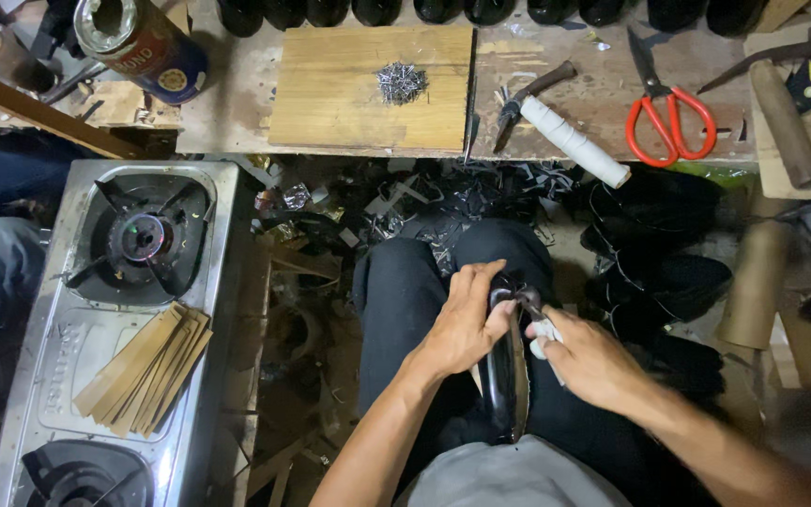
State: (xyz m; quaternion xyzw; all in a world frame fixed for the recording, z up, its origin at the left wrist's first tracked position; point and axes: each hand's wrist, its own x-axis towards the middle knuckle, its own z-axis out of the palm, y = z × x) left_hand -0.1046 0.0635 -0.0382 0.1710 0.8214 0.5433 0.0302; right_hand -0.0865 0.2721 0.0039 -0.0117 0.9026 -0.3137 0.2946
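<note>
A black shoe point(504, 376) stands sole-edge up on my lap, between my dark trouser legs. My left hand point(462, 324) grips its upper part from the left, fingers curled over the toe end. My right hand point(589, 357) rests against the shoe's right side and holds a small tool with white wrapping point(542, 333) pressed at the shoe's top edge. The tip of the tool is hidden between my two hands.
A wooden bench ahead carries a board point(368, 89) with a pile of small nails point(401, 82), pincers point(527, 99), a white roll point(574, 141), red-handled scissors point(668, 117), a wooden mallet point(786, 122) and a tin can point(143, 42). A gas stove point(124, 310) with card strips point(147, 371) stands left. Scraps litter the floor.
</note>
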